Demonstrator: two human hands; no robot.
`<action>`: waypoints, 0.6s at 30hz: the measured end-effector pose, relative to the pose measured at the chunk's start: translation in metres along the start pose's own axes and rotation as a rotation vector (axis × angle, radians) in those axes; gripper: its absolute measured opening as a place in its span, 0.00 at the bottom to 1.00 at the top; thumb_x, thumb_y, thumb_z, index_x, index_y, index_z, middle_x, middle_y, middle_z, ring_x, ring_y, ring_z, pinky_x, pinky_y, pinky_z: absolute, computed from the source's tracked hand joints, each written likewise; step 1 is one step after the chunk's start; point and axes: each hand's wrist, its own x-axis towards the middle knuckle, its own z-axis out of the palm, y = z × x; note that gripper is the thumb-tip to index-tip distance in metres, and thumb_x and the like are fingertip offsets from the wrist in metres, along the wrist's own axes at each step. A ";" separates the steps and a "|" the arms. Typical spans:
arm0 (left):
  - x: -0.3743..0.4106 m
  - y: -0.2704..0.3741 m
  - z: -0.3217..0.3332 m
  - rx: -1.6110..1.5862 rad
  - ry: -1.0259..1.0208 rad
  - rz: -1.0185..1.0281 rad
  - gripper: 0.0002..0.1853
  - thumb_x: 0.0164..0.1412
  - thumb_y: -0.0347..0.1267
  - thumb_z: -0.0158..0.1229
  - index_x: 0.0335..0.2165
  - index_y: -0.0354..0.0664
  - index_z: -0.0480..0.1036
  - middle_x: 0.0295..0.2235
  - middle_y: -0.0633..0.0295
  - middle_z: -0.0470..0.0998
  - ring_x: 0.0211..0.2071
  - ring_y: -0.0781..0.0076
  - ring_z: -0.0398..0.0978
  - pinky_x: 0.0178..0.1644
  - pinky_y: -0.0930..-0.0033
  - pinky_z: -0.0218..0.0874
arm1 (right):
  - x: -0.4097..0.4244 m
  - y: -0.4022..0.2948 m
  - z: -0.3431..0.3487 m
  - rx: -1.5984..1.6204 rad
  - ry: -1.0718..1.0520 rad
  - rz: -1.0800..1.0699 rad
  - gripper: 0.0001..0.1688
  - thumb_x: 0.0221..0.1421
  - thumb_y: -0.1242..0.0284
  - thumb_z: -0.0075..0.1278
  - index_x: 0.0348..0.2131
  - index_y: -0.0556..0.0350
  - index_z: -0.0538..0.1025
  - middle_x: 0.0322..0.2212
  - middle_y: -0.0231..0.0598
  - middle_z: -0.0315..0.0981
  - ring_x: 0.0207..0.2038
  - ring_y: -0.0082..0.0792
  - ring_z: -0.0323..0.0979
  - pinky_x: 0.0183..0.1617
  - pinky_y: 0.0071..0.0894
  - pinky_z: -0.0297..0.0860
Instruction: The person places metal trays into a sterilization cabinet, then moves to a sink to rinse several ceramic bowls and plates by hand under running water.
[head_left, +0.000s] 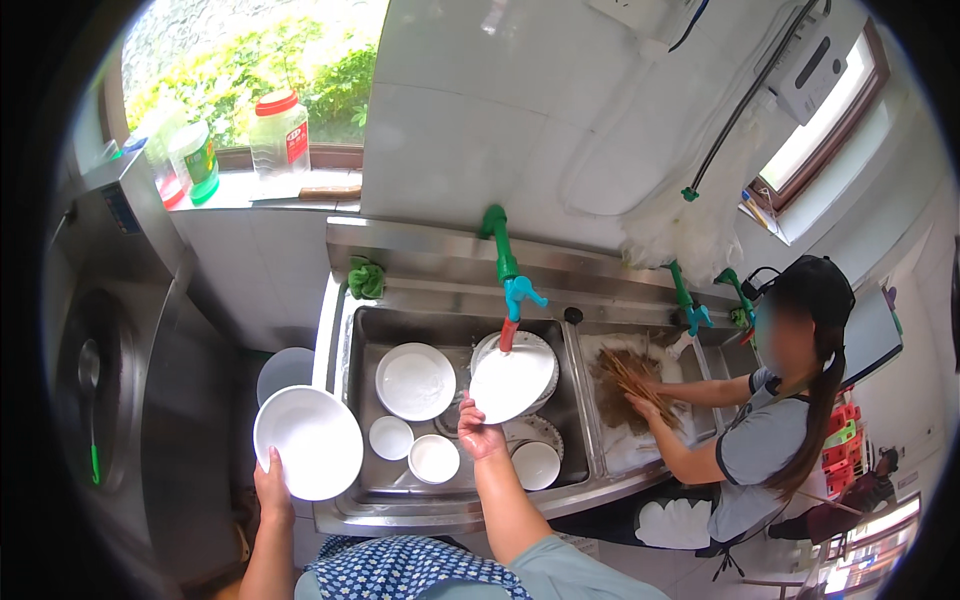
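Note:
My left hand (274, 484) grips the rim of a white bowl or deep plate (308, 442), left of the sink, thumb on its inner side. My right hand (480, 431) holds a white plate (513, 382) by its lower edge, tilted beneath the red-tipped spout of a green tap (505, 255). The steel sink (469, 502) below holds stacked white plates (415, 381), two small white bowls (433, 458), patterned-rim plates (551, 429) and another bowl (536, 465). Part of the stack behind the held plate is hidden.
At the right, a co-worker (757, 435) holds a bundle of chopsticks (637, 382) in a foamy neighbouring basin. A green cloth (366, 279) lies on the sink's back ledge. A knife (330, 193) and plastic jars (281, 139) stand or lie on the windowsill. A wok (90, 390) is far left.

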 end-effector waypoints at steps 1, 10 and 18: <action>-0.001 0.001 0.000 0.009 -0.001 0.000 0.26 0.71 0.41 0.47 0.56 0.30 0.64 0.48 0.51 0.74 0.47 0.63 0.73 0.52 0.65 0.64 | 0.002 0.006 0.001 0.001 -0.024 0.032 0.21 0.64 0.73 0.45 0.52 0.70 0.63 0.31 0.44 0.65 0.21 0.26 0.65 0.23 0.22 0.66; 0.001 0.013 0.000 0.114 -0.038 0.059 0.26 0.70 0.41 0.48 0.55 0.30 0.65 0.47 0.52 0.75 0.46 0.65 0.73 0.52 0.66 0.63 | 0.084 0.016 -0.013 0.154 -0.121 0.101 0.26 0.63 0.76 0.43 0.58 0.70 0.60 0.31 0.45 0.63 0.23 0.29 0.68 0.26 0.25 0.69; 0.005 0.010 0.000 0.141 -0.046 0.083 0.26 0.70 0.42 0.49 0.55 0.30 0.66 0.46 0.53 0.75 0.45 0.66 0.73 0.51 0.66 0.63 | 0.096 -0.016 0.013 0.314 -0.269 0.055 0.27 0.63 0.78 0.43 0.60 0.65 0.62 0.32 0.44 0.64 0.26 0.28 0.73 0.27 0.25 0.73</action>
